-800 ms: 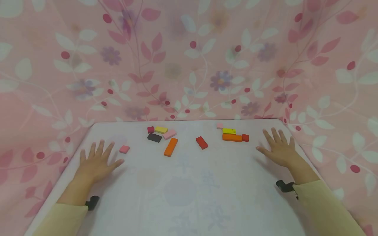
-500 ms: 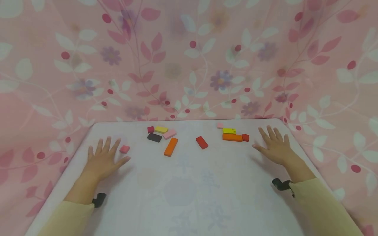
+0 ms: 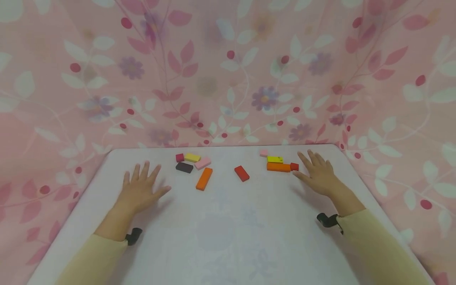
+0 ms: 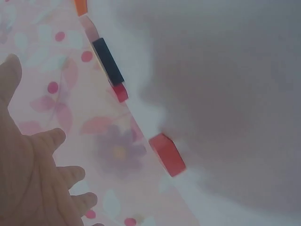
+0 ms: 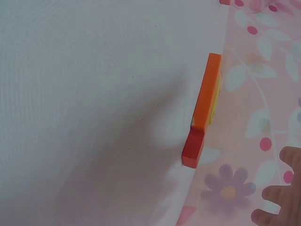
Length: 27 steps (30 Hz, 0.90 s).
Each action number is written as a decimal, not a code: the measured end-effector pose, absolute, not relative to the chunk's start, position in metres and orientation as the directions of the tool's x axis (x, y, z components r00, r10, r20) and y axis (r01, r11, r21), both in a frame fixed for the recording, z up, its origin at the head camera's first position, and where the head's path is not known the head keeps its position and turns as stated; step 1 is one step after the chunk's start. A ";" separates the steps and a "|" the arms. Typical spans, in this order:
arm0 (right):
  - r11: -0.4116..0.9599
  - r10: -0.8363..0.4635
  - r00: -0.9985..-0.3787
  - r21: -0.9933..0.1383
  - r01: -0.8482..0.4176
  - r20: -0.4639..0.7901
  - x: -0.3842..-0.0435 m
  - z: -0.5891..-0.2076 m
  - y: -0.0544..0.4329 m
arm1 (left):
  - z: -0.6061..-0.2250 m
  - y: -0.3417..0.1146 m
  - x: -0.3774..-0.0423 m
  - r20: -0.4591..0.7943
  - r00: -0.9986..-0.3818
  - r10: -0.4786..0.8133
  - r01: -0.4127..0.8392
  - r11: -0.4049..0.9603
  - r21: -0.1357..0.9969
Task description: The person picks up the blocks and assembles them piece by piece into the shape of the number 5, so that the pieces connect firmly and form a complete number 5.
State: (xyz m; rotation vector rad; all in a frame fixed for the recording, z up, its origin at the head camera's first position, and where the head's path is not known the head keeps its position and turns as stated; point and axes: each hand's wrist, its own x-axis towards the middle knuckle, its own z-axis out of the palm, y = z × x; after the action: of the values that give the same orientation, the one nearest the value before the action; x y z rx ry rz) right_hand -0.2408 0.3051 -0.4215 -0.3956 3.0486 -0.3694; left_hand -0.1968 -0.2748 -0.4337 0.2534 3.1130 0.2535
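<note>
My left hand [image 3: 140, 192] hovers palm down over the left of the white table, fingers spread, holding nothing. A small pink-red block [image 4: 168, 154] shows in the left wrist view; in the head view this hand covers it. To its right lie a black block [image 3: 184, 167], a dark red block [image 3: 179, 158], a pale yellow block [image 3: 192, 158], a pale pink block [image 3: 203, 163] and a long orange block [image 3: 204, 179]. My right hand [image 3: 318, 176], also spread and holding nothing, has its thumb tip by a small red block [image 3: 294, 166] at the end of another orange block [image 3: 278, 167].
A bright yellow block [image 3: 275, 159] sits behind the right orange block, with a small pink block [image 3: 263, 152] farther back. One red block [image 3: 242, 173] lies mid-table. Pink floral cloth [image 3: 228, 79] surrounds the white table [image 3: 213, 253] at the back and sides.
Both hands have moved inward and slightly forward, the left to the right and the right to the left. The left hand now hides the pink-red block in the head view. No block has moved.
</note>
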 end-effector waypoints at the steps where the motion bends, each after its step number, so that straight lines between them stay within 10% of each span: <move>1: 0.936 -0.264 -0.964 -0.245 -0.255 -0.006 -0.242 -0.422 0.304 | -0.433 -0.272 -0.198 0.002 -0.987 0.163 0.161 0.974 0.159; 27: 0.906 -0.312 -0.950 -0.308 -0.291 -0.019 -0.267 -0.436 0.274 | -0.443 -0.212 -0.248 0.008 -0.962 0.274 0.272 0.950 0.152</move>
State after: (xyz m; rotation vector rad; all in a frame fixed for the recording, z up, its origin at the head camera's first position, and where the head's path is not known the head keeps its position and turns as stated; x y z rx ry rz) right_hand -0.2675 0.2735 -0.4362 -0.4754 3.0008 -0.4683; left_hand -0.2483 -0.2125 -0.4431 0.4327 3.0896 0.2382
